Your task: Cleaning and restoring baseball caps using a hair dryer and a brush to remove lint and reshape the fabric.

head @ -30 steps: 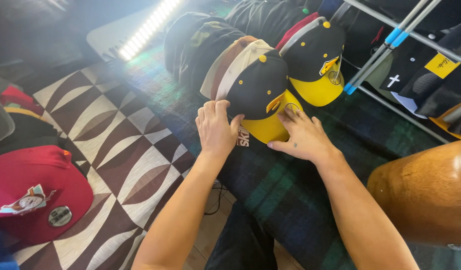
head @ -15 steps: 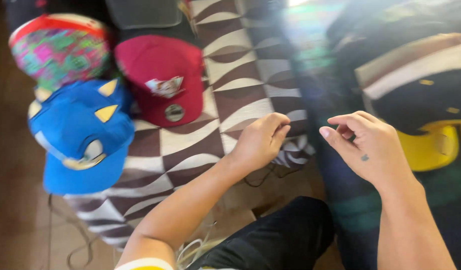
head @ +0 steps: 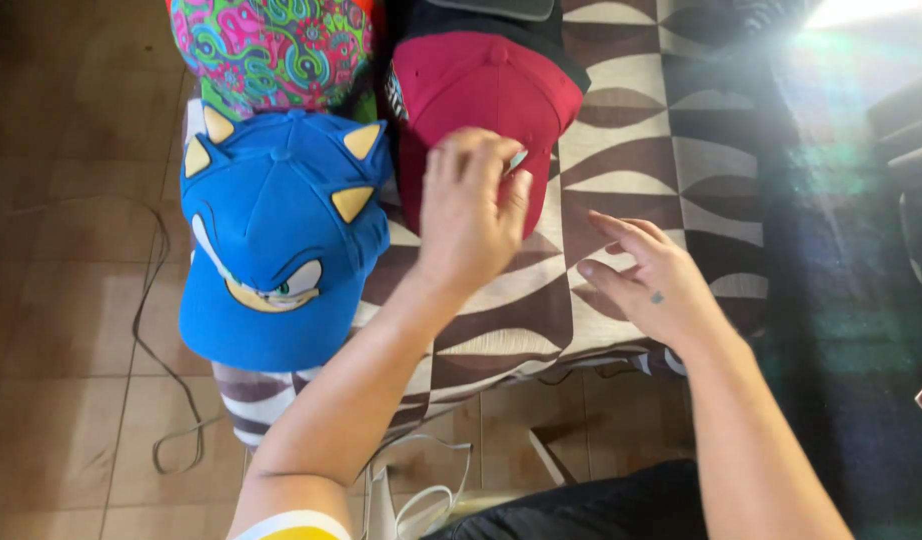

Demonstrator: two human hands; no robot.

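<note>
A red cap (head: 481,90) lies on a brown-and-cream patterned cloth (head: 631,130), brim toward me. My left hand (head: 469,212) is on its brim, fingers curled over the edge. My right hand (head: 649,278) hovers just right of it above the cloth, fingers apart, holding nothing. A blue cap (head: 276,235) with yellow spikes and a cartoon face sits directly left of the red one, close to my left forearm.
A multicoloured swirl-pattern cap (head: 271,50) lies behind the blue one. A dark plaid cloth (head: 841,300) covers the surface to the right. Cables (head: 161,330) trail over the tiled floor at left. My dark trouser leg (head: 591,505) is at the bottom.
My view swung left, away from the black-and-yellow caps. My left hand moved from those caps onto the red cap's brim. My right hand let go and followed, now open.
</note>
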